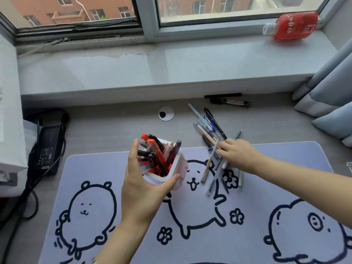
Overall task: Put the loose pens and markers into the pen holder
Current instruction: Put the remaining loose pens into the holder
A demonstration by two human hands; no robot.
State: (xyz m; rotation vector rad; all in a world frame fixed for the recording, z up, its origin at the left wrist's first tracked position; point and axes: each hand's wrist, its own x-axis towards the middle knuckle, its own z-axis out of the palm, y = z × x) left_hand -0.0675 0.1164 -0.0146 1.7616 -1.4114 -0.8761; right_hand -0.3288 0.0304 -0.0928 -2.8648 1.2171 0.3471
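Observation:
My left hand point(141, 185) grips a white and pink pen holder point(176, 171), tilted toward me above the desk mat, with several red and black pens point(157, 153) standing in it. My right hand point(238, 155) lies over a loose pile of pens point(211, 164) to the right of the holder, fingers touching them; whether it has closed on one I cannot tell. More pens point(206, 122) lie fanned out behind the hand on the desk. A black whiteboard marker point(231, 102) and a thin black pen point(222, 95) lie near the sill.
A lilac desk mat point(247, 235) with cartoon animals covers the near desk. A cable hole point(166, 113) sits behind the holder. A black power brick point(48, 147) with cables is at left. A red bottle point(291, 26) lies on the windowsill; curtains point(331, 92) hang at right.

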